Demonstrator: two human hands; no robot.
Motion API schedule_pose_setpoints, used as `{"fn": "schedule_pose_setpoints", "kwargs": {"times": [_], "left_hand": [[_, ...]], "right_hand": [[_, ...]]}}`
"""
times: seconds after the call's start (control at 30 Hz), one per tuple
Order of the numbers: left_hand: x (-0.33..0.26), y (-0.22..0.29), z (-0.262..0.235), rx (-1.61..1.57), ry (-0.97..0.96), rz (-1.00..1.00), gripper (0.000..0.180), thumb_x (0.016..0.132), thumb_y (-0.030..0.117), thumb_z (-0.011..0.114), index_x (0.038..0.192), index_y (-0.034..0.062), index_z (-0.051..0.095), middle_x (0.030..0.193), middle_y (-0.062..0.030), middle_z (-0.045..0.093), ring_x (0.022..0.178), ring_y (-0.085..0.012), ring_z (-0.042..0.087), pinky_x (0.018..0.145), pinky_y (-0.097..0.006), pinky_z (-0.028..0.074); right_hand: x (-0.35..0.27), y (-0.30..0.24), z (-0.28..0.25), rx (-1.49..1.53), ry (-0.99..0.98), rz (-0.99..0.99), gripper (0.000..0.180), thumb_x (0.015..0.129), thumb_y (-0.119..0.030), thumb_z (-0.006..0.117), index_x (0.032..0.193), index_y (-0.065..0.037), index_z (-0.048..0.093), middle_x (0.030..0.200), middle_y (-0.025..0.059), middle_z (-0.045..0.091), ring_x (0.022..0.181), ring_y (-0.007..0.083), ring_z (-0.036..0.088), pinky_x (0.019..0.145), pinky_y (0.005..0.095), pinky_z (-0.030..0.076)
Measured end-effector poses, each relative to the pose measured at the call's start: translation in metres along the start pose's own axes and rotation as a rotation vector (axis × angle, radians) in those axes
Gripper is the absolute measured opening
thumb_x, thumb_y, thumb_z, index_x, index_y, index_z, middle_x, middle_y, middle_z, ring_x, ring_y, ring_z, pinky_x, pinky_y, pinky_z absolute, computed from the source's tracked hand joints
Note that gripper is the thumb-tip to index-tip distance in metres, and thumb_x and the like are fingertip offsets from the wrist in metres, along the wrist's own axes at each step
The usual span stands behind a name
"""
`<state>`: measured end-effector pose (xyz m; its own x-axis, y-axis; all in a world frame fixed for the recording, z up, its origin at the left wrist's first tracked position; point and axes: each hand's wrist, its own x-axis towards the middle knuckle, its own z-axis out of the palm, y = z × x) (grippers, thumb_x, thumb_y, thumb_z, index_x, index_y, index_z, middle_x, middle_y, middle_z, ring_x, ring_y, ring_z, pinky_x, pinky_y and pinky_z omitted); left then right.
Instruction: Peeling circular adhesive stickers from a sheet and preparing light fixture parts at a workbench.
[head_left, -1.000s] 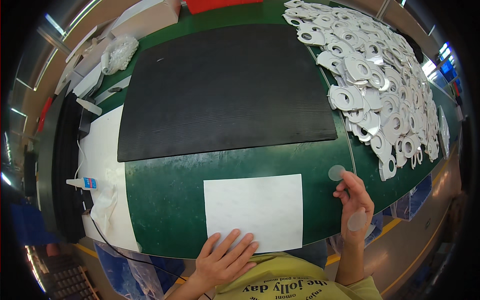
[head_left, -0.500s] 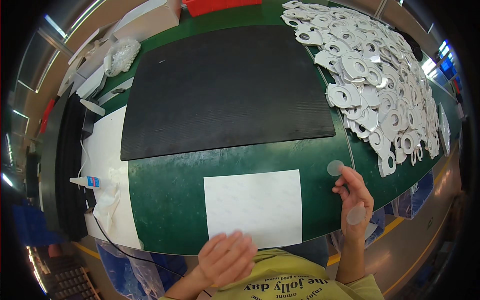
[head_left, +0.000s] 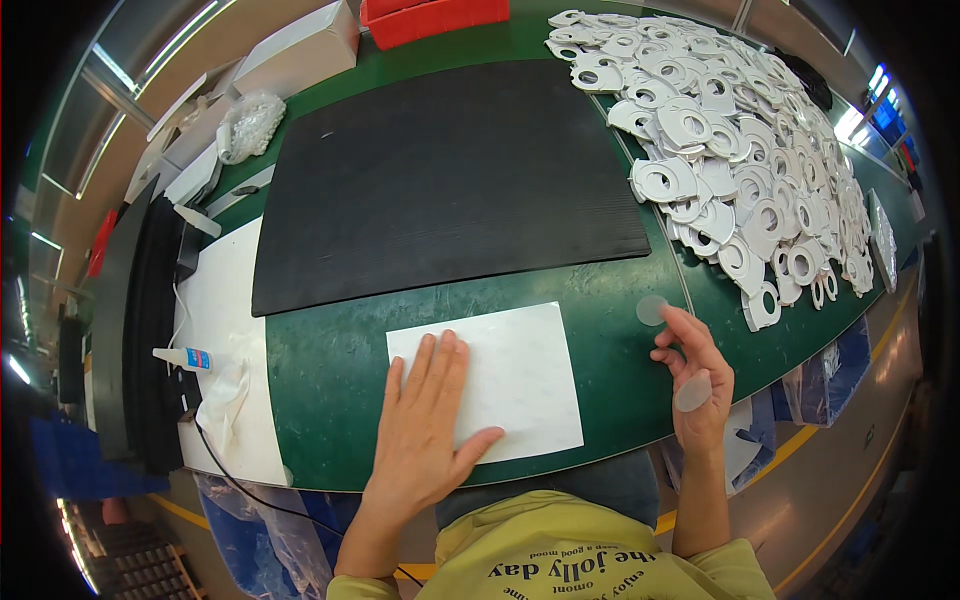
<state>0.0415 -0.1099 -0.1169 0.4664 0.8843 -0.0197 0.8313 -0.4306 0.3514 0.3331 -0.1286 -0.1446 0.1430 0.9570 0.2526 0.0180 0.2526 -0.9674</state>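
Observation:
My left hand (head_left: 425, 410) lies flat on a white sheet of paper (head_left: 520, 385), its fingers stretched out over the sheet's left half. To the right of the paper, my right hand (head_left: 700, 370) is raised with curled fingers. A round translucent disc (head_left: 650, 310) is pinched at its fingertips. A second translucent disc (head_left: 693, 391) rests against the palm of the same hand; how it is held there is hidden.
A large black mat (head_left: 450, 190) covers the middle of the green table (head_left: 330, 390). Many flat white ring-shaped parts (head_left: 760, 190) are heaped at the right. At the left are a small glue-like bottle (head_left: 185, 358) and a crumpled tissue (head_left: 225, 395). A red bin (head_left: 435, 20) stands behind.
My left hand has moved forward from the paper's near edge and now presses flat on it. The sheet has slid slightly away and turned a little. My right hand still holds both discs.

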Motion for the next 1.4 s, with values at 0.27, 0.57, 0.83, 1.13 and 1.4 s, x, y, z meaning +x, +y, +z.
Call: {"fn": "schedule_pose_setpoints", "kwargs": {"times": [0.27, 0.57, 0.83, 1.13, 1.4], "left_hand": [[-0.025, -0.018, 0.003, -0.489, 0.662, -0.098, 0.051, 0.096, 0.028, 0.039, 0.135, -0.0039, 0.042, 0.137, -0.0225, 0.046, 0.130, -0.0386, 0.041, 0.111, -0.047, 0.024], [-0.062, -0.027, -0.001, -0.069, 0.130, -0.010, 0.059, 0.087, 0.044, 0.054, 0.132, 0.0053, 0.049, 0.143, -0.0178, 0.040, 0.134, -0.0362, 0.033, 0.111, -0.052, 0.017], [-0.104, 0.009, 0.003, -0.069, 0.142, 0.212, 0.070, 0.076, 0.060, 0.061, 0.117, 0.0036, 0.060, 0.103, -0.0121, 0.055, 0.098, -0.0297, 0.053, 0.100, -0.051, 0.033], [-0.099, 0.007, 0.005, -0.048, 0.220, 0.329, 0.056, 0.080, 0.047, 0.065, 0.113, 0.0021, 0.060, 0.125, -0.0185, 0.056, 0.116, -0.0378, 0.053, 0.099, -0.050, 0.039], [-0.099, 0.025, 0.017, -0.011, 0.168, 0.317, 0.063, 0.076, 0.052, 0.067, 0.116, 0.0031, 0.060, 0.119, -0.0164, 0.056, 0.108, -0.0359, 0.054, 0.097, -0.049, 0.039]], "right_hand": [[-0.005, -0.002, 0.000, 0.012, 0.002, -0.009, 0.063, 0.091, -0.046, 0.056, 0.128, 0.004, 0.052, 0.130, 0.0125, 0.048, 0.100, 0.0143, 0.051, 0.085, 0.0278, 0.046], [-0.012, -0.005, 0.001, -0.010, -0.007, -0.021, 0.058, 0.093, -0.043, 0.055, 0.127, 0.003, 0.054, 0.129, 0.0119, 0.050, 0.099, 0.0141, 0.052, 0.085, 0.0270, 0.046], [-0.023, -0.011, -0.004, -0.006, -0.004, -0.046, 0.054, 0.093, -0.039, 0.055, 0.128, 0.003, 0.054, 0.129, 0.0117, 0.050, 0.100, 0.0145, 0.052, 0.085, 0.0274, 0.046], [-0.030, -0.019, -0.012, 0.016, -0.006, -0.030, 0.053, 0.091, -0.036, 0.059, 0.128, 0.002, 0.054, 0.128, 0.0114, 0.050, 0.100, 0.0145, 0.052, 0.087, 0.0279, 0.046], [-0.030, -0.020, -0.010, -0.004, -0.008, -0.027, 0.053, 0.091, -0.037, 0.059, 0.128, 0.001, 0.054, 0.128, 0.0112, 0.050, 0.099, 0.0141, 0.051, 0.086, 0.0276, 0.046]]}}
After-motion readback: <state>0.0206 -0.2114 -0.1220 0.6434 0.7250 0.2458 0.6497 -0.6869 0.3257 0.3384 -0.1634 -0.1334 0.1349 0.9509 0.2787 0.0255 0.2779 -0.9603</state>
